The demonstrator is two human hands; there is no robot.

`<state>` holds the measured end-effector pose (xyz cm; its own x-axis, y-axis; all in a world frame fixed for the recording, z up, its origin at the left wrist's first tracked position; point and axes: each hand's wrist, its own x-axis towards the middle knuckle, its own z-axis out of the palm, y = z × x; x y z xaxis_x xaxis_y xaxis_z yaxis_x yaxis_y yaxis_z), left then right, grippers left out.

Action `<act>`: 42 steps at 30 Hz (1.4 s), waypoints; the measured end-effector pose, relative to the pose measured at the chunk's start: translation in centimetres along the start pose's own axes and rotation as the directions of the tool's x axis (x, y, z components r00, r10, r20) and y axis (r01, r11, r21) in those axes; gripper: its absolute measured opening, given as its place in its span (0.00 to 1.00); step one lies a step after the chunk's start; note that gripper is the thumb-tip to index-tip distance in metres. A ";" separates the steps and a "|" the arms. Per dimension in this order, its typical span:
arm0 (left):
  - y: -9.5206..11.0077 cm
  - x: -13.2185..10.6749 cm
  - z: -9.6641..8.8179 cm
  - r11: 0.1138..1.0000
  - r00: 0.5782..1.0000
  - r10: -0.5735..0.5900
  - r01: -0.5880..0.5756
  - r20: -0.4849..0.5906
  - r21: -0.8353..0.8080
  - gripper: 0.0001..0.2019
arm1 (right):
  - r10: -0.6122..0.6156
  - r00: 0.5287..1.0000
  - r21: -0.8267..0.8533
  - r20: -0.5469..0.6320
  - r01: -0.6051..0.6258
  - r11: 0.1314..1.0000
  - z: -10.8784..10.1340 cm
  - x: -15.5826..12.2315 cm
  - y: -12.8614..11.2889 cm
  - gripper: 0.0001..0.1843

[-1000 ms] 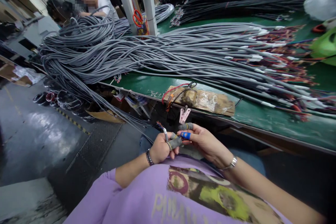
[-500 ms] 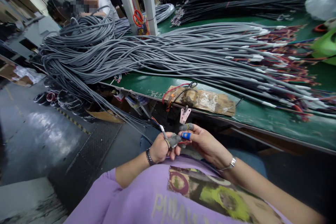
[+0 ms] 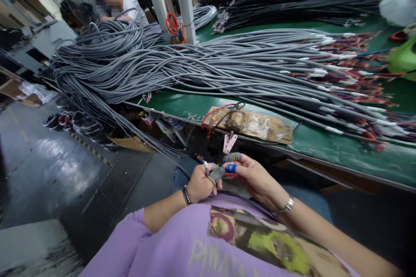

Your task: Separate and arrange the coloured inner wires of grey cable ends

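Observation:
My left hand [image 3: 199, 184] is closed round the end of a grey cable [image 3: 206, 167], whose white sleeve and coloured wire ends stick up above the fist. A grey finger cot covers its thumb. My right hand [image 3: 251, 176] pinches the thin red wires at that cable end, with a blue cot on the thumb and a grey one on the forefinger. Both hands meet just below the green table's front edge [image 3: 312, 149], over my lap. A big heap of grey cables [image 3: 169, 62] lies across the table.
A taped cardboard pad [image 3: 260, 124] with red and black leads sits at the table edge, a pink clip [image 3: 229, 141] hanging under it. White posts [image 3: 186, 6] with red scissors stand behind. Another person [image 3: 125, 2] sits far left. Cable bundles hang down to the floor.
My left hand has tilted the cable end slightly and both hands have shifted a little to the right; the wire tips now sit lower against the fingers.

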<state>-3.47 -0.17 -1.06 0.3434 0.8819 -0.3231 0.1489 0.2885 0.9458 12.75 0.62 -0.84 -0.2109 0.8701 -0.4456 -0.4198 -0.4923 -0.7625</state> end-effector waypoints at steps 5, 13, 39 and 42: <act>0.1 -0.2 0.0 0.999 0.998 0.024 -0.025 -0.054 -0.022 0.27 | -0.099 0.995 0.019 0.002 0.099 0.995 -0.4 0.2 0.2 0.18; 1.2 0.0 0.0 0.979 0.997 0.068 -0.073 -0.033 -0.190 0.26 | -0.004 0.999 0.111 0.051 -0.002 0.994 -1.6 2.4 -1.6 0.20; 1.9 1.6 1.2 0.971 0.996 0.047 -0.065 -0.079 -0.231 0.26 | -0.065 0.998 0.140 0.015 0.063 0.988 1.2 3.1 -2.7 0.25; 1.4 1.2 1.1 0.977 0.996 0.033 -0.048 -0.080 -0.205 0.25 | -0.038 0.993 0.072 0.113 0.030 0.997 0.3 2.6 -2.7 0.27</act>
<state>-1.84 0.90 -0.15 0.2730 0.9178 -0.2884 -0.0617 0.3159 0.9468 13.03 4.23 0.19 -0.2929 0.8857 -0.3603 -0.4888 -0.4625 -0.7397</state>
